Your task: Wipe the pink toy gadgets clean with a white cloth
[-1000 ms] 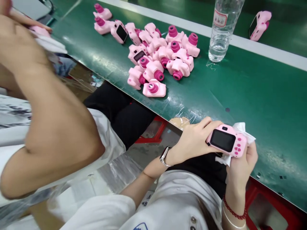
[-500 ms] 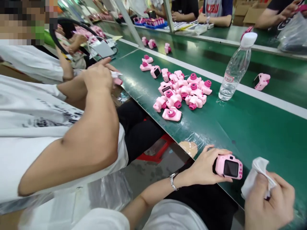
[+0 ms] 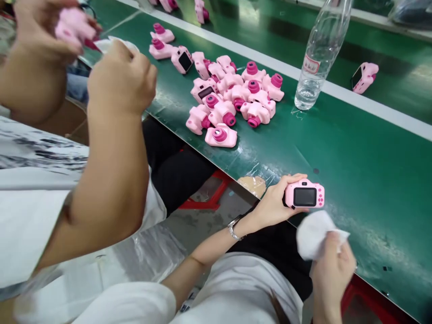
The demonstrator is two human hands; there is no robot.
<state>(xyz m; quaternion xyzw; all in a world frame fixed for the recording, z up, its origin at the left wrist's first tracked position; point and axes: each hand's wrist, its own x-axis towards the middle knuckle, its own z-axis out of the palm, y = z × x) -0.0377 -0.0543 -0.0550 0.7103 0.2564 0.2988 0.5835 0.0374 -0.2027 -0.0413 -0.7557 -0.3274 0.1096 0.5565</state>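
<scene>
A pink toy camera (image 3: 304, 195) is gripped in my left hand (image 3: 275, 201), its dark screen and pink buttons facing up at me. The hand is close to the front edge of the green table. My right hand (image 3: 334, 265) pinches a white cloth or tissue (image 3: 314, 234), which hangs just below the toy camera, apart from it. A heap of similar pink cameras (image 3: 232, 92) with magenta lenses lies on the table beyond my left hand.
A clear plastic bottle (image 3: 312, 67) with some water stands right of the heap. One more pink camera (image 3: 365, 77) lies past the white strip. At my left, a co-worker's hands (image 3: 121, 78) hold a pink camera and a white cloth. A red stool (image 3: 209, 198) is under the table.
The view has shifted right and down. My right hand has brought the cloth nearer and below the camera. My left hand still grips the camera; the co-worker's hands have risen in view.
</scene>
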